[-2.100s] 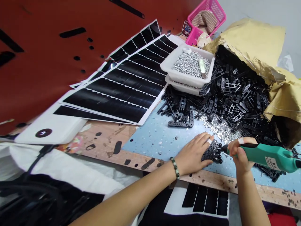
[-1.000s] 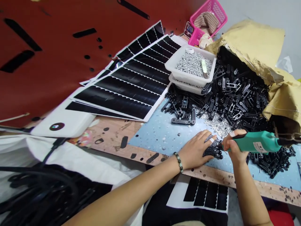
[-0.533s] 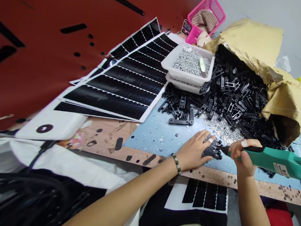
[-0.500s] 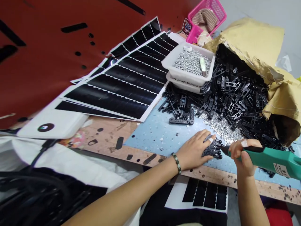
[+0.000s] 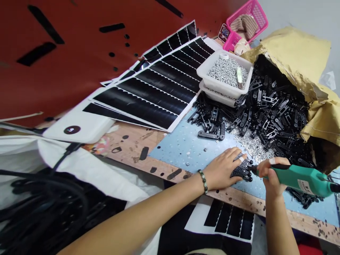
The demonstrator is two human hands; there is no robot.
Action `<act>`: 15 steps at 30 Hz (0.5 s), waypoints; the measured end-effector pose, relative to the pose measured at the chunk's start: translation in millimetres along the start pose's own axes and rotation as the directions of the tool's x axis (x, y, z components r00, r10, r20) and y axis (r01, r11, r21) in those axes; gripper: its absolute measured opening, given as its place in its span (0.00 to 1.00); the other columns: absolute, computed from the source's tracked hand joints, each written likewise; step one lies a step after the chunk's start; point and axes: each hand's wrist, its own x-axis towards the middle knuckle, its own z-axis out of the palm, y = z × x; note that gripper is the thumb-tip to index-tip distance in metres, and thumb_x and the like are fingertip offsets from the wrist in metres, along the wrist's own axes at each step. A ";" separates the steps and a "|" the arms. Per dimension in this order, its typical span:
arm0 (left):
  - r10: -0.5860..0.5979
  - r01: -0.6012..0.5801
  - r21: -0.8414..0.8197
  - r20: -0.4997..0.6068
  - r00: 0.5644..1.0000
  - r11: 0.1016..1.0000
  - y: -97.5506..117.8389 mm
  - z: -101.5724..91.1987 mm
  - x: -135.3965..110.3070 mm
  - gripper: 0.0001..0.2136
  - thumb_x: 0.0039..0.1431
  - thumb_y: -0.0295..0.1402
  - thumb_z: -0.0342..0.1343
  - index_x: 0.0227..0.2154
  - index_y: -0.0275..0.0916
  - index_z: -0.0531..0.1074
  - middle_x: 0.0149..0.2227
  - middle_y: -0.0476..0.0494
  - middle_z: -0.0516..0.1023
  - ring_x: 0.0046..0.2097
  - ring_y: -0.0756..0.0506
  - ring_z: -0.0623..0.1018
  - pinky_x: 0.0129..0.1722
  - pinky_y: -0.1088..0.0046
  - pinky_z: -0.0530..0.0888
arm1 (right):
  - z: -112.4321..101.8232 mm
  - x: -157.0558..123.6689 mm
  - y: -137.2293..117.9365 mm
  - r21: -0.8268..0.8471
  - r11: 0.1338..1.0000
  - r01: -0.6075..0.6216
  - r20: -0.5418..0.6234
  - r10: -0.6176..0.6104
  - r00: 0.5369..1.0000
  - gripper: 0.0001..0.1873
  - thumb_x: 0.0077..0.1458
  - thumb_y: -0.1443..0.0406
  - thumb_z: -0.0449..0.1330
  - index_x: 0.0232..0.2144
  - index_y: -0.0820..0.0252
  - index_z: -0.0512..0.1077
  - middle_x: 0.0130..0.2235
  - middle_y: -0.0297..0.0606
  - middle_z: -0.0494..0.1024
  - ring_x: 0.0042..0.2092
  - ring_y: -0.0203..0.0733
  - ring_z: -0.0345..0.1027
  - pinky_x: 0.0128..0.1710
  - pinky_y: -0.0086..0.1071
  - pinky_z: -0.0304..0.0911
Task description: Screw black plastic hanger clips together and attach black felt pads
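My left hand (image 5: pixel 222 170) is curled around a row of small black perforated plastic parts (image 5: pixel 241 170), steadying them on the blue mat (image 5: pixel 175 148). A white band circles one of its fingers and a beaded bracelet is on the wrist. In my right hand (image 5: pixel 272 174) is a green electric screwdriver (image 5: pixel 305 180), held nearly level with fingers round its front end. Its dark tip meets the right edge of the row, by the round black knobs there. The exact contact point is too small to make out.
Behind my hands lies a heap of black plastic parts (image 5: pixel 276 109) spilling from a yellow paper sack (image 5: pixel 305 53), with small metal pieces (image 5: pixel 252 143) beside it. Stacked white tubs (image 5: pixel 224 90) hold screws. Sheets of black stickers (image 5: pixel 143 92) and a white power bank (image 5: pixel 79 129) sit to the left.
The camera view has shifted, so the table's back items appear farther right. Both hands keep their places at the row, and more of the screwdriver's rear end shows.
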 end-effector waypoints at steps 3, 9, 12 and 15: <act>-0.008 0.008 0.014 0.014 1.000 1.000 -0.1 0.7 0.0 0.35 0.53 0.47 0.58 0.61 0.39 0.54 0.60 0.33 0.59 0.63 0.34 0.56 0.61 0.54 0.58 | 1.2 3.8 -8.4 0.119 0.988 0.094 -0.080 -0.085 0.993 0.05 0.56 0.65 0.55 0.37 0.56 0.64 0.20 0.23 0.66 0.19 0.31 0.61 0.25 0.31 0.63; -0.015 0.014 0.028 0.045 0.999 1.000 0.1 0.7 0.0 0.35 0.55 0.48 0.56 0.61 0.38 0.53 0.61 0.34 0.57 0.64 0.35 0.54 0.62 0.55 0.56 | 2.9 8.9 -12.5 0.160 0.979 0.123 -0.119 -0.105 0.987 0.05 0.55 0.66 0.56 0.36 0.57 0.65 0.21 0.24 0.66 0.18 0.31 0.61 0.24 0.31 0.63; -0.009 0.008 0.025 0.035 0.999 1.000 0.1 1.0 -0.2 0.35 0.55 0.48 0.56 0.61 0.38 0.53 0.61 0.34 0.58 0.64 0.35 0.55 0.62 0.56 0.56 | 3.5 10.7 -10.7 0.154 0.982 0.108 -0.098 -0.094 0.991 0.04 0.55 0.66 0.55 0.36 0.56 0.65 0.20 0.23 0.65 0.18 0.31 0.60 0.23 0.30 0.62; -0.008 0.007 0.016 0.030 1.000 1.000 0.4 1.2 0.1 0.34 0.54 0.48 0.56 0.60 0.37 0.55 0.60 0.34 0.59 0.63 0.35 0.55 0.62 0.56 0.55 | 4.0 9.8 -8.8 0.146 0.983 0.108 -0.042 -0.103 0.994 0.04 0.56 0.65 0.55 0.36 0.56 0.64 0.19 0.23 0.64 0.17 0.31 0.59 0.23 0.30 0.62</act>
